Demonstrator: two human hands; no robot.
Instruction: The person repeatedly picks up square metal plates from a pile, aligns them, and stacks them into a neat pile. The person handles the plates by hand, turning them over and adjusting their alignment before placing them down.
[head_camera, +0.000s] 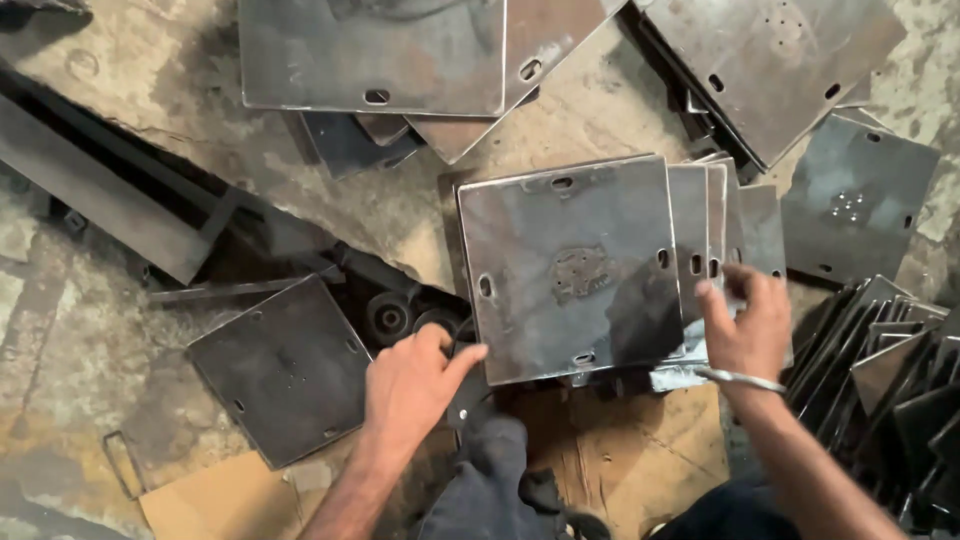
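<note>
Nearest, the left hand (410, 385) is curling its fingers onto the lower left corner of the top square steel plate (572, 268) while the right hand (745, 325) is pinching the stack's right edge, apparently squaring it up, with alignment likely needed next.

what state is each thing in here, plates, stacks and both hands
top square plate: flat on its pile, slotted holes at the edges
pile under it: fanned out to the right
left hand: at the top plate's lower left corner
right hand: fingers on the fanned plates' edges
dark plate: flat on the floor, alone
plates at right: leaning on edge in a row
</note>
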